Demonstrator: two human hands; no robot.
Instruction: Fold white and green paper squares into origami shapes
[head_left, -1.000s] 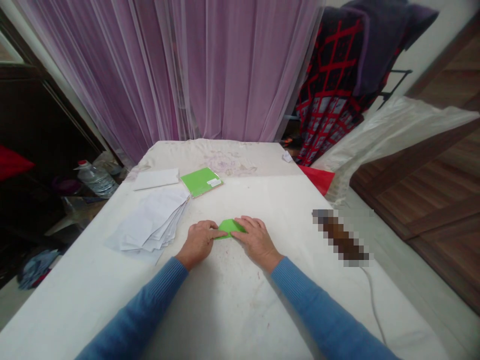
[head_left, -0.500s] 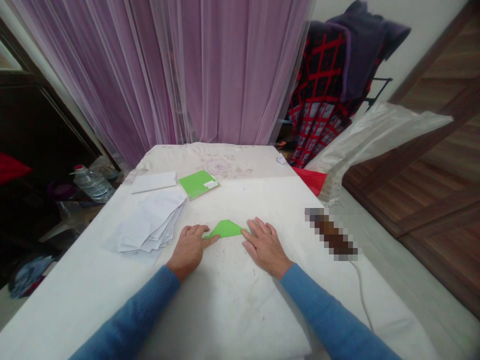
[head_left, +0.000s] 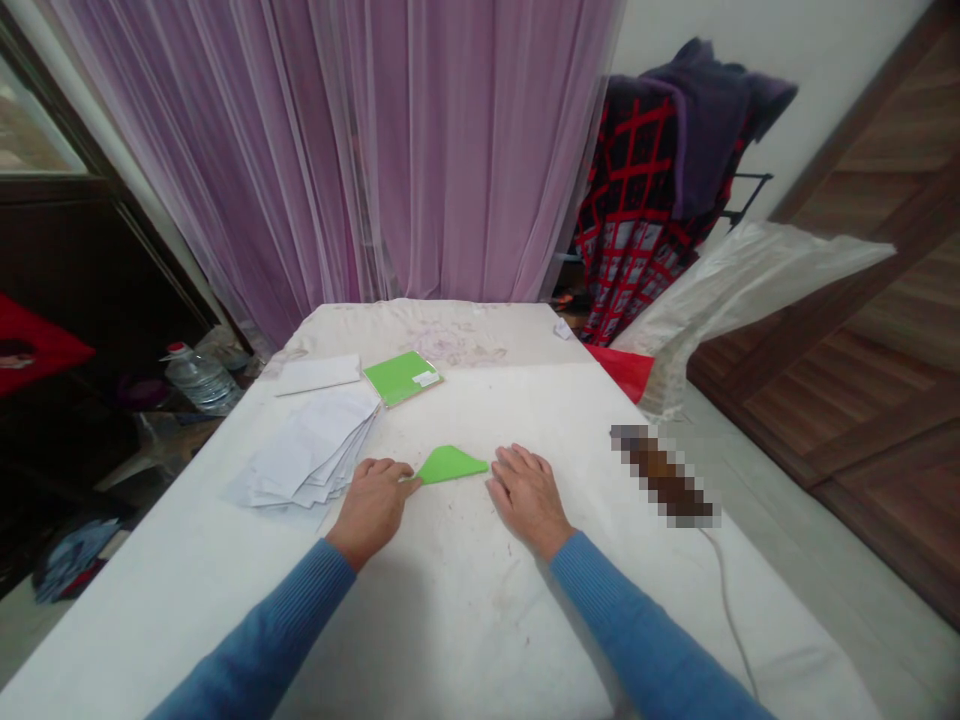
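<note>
Clock centre = green paper. It sits on the tabletop between the hands, long edge towards 6 o'clock. Left hand at 8: fingers curled nearly closed, thumb and forefinger on the paper's 9 o'clock tip; looks like a light hold, grip force can't be read. Right hand at 4: palm down, fingers mostly straight and slightly parted, nothing gripped; fingertips right by the 3 o'clock end, contact can't be confirmed. Risks, my read: main one is skew. With the right hand not clearly bearing on its end, a pull or push from the left could swing the paper or slide it on the cloth. Layers may creep out of line if only one end is pinned; uneven pressure would leave a soft or crooked crease. Thin tips could crumple under a hard pinch. Cloth wrinkling under the hands would spoil a flat press. White sheets at 9 are near the left hand's knuckles, so a wide sweep that way might knock them. Looks: bright, plain green; low peak at 12, flattish on top, sides sloping to narrow ends, near edge roughly straight. Appears folded; layer count too small to tell. Same green as the pack at 11.
</note>
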